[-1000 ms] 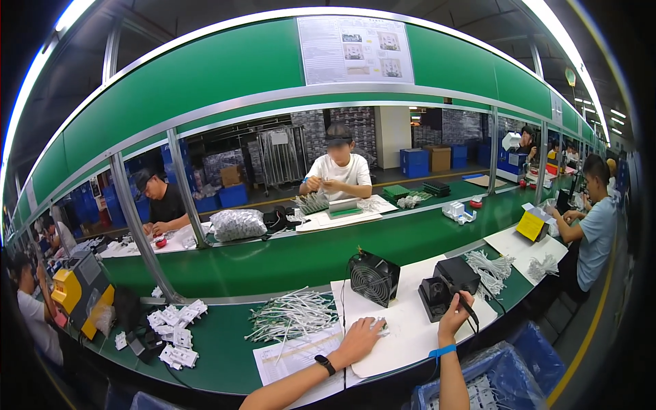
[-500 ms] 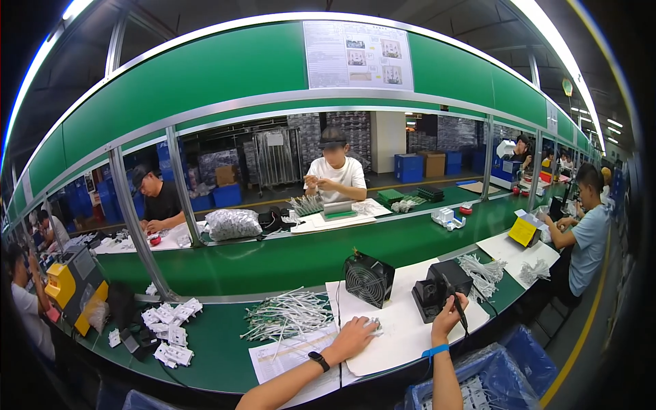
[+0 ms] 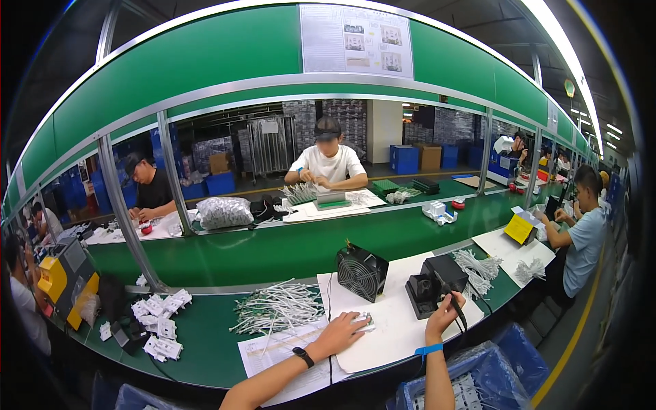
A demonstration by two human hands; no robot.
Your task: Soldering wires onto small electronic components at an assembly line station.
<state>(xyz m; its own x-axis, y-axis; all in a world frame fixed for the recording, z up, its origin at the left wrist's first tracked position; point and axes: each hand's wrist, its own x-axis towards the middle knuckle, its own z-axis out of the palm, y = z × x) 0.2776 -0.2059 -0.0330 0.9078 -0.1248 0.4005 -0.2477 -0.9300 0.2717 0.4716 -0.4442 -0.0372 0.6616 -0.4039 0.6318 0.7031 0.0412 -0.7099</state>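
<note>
My left hand (image 3: 343, 333) lies palm down on the white board (image 3: 387, 347), its fingertips closed over a small white part (image 3: 367, 322) that they mostly cover. In my right hand (image 3: 443, 321) is a black soldering iron (image 3: 460, 315), gripped like a pen, with its cord trailing down. The iron leans beside a black soldering station (image 3: 445, 269) with a stand (image 3: 421, 294) in front. Whether its tip touches the stand cannot be made out. Behind my left hand a square black fan (image 3: 362, 272) stands upright on the board.
White wires (image 3: 280, 306) lie heaped left of the board, above a printed sheet (image 3: 273, 355). Further left are white plastic housings (image 3: 162, 321). More wires (image 3: 477, 270) lie right of the station. A lined blue bin (image 3: 492, 369) stands below the bench edge. Co-workers sit opposite and at right.
The whole view has shifted slightly, so the bench appears a little further left and up. Both my hands keep nearly the same places and grips. The person opposite has lowered their hands.
</note>
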